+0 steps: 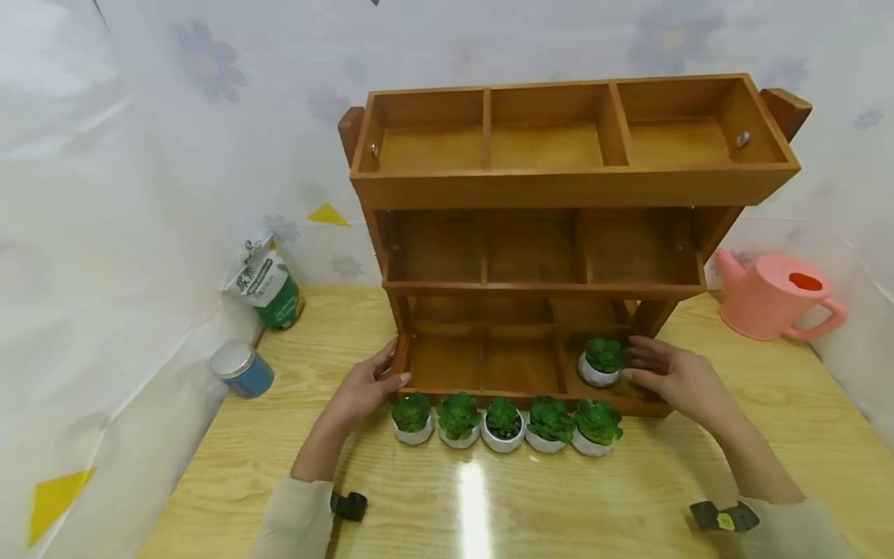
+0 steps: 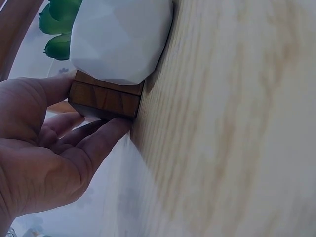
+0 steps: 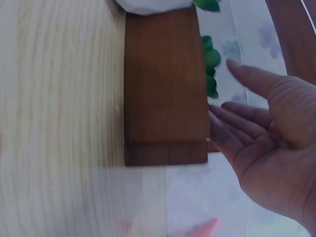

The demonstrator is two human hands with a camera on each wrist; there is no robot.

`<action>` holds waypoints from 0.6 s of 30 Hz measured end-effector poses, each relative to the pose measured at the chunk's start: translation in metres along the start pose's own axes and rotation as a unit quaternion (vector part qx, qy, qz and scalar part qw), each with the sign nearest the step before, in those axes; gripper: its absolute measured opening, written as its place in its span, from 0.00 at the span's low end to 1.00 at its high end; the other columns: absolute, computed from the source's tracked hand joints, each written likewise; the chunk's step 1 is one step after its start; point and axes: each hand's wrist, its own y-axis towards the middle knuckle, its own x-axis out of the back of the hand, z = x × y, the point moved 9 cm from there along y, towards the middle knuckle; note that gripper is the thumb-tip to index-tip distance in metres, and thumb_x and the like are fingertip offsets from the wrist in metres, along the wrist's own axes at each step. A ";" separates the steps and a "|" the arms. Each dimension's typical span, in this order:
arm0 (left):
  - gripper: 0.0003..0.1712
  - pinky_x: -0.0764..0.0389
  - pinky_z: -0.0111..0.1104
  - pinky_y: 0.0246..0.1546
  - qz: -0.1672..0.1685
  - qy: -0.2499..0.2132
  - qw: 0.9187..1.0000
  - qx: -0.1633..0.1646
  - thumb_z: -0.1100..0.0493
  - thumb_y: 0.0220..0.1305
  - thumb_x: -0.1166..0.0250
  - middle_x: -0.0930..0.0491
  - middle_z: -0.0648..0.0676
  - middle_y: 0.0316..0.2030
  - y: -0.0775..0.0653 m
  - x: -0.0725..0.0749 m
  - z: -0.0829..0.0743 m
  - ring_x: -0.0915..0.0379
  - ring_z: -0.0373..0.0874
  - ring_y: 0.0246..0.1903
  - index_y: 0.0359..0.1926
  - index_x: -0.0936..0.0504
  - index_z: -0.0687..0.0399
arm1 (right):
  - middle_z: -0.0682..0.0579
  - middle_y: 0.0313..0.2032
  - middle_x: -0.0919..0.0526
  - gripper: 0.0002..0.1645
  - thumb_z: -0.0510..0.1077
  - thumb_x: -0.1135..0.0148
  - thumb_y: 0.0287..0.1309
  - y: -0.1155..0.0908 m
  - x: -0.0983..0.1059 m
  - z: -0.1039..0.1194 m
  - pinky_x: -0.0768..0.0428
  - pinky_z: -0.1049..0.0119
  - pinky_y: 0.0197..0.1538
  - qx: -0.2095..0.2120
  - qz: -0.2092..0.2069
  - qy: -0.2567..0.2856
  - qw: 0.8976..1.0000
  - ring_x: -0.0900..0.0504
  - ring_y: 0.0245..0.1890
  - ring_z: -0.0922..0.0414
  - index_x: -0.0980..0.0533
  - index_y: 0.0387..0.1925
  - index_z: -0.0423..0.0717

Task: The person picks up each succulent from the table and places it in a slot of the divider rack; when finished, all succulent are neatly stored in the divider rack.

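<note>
A three-tier wooden plant shelf (image 1: 559, 190) stands on the table, each tier split into compartments. My left hand (image 1: 368, 384) grips the left front corner of the lowest tier; in the left wrist view the thumb and fingers lie on either side of that wooden corner (image 2: 104, 101). One potted succulent (image 1: 602, 362) in a white pot stands upright in the lowest tier's right compartment. Beside it is my right hand (image 1: 680, 380), thumb and fingers apart, not closed round the pot. In the right wrist view this hand (image 3: 269, 133) is at the tier's right end (image 3: 165, 84).
Several potted succulents (image 1: 501, 425) in white pots line the table along the shelf's front. A pink watering can (image 1: 775, 299) stands at the right. On the left are a green and white pouch (image 1: 268, 287) with a clip and a blue jar (image 1: 244, 373) with a metallic lid.
</note>
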 end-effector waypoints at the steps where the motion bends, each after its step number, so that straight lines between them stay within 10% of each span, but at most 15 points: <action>1: 0.43 0.30 0.50 0.70 0.002 -0.003 1.000 0.001 0.54 0.74 0.37 0.43 0.59 0.78 0.001 -0.001 0.000 0.45 0.57 0.77 0.81 0.49 0.36 | 0.37 0.58 0.16 0.39 0.56 0.33 0.66 -0.004 0.004 -0.001 0.14 0.65 0.46 0.001 -0.006 0.008 1.000 0.12 0.52 0.49 0.30 0.69 0.38; 7: 0.43 0.28 0.50 0.68 0.002 -0.008 1.000 0.008 0.54 0.73 0.37 0.43 0.57 0.78 0.002 -0.002 0.002 0.44 0.56 0.76 0.80 0.49 0.32 | 0.40 0.60 0.18 0.34 0.54 0.34 0.67 -0.022 0.018 -0.005 0.22 0.84 0.40 0.016 -0.031 0.049 0.998 0.23 0.47 0.84 0.27 0.69 0.44; 18: 0.43 0.29 0.50 0.69 0.012 -0.015 1.000 0.005 0.54 0.74 0.38 0.45 0.56 0.79 0.001 -0.003 0.002 0.46 0.55 0.77 0.80 0.50 0.32 | 0.73 0.54 0.17 0.27 0.47 0.33 0.67 -0.048 0.013 -0.007 0.19 0.81 0.41 0.022 -0.029 0.103 0.994 0.19 0.48 0.80 0.23 0.65 0.46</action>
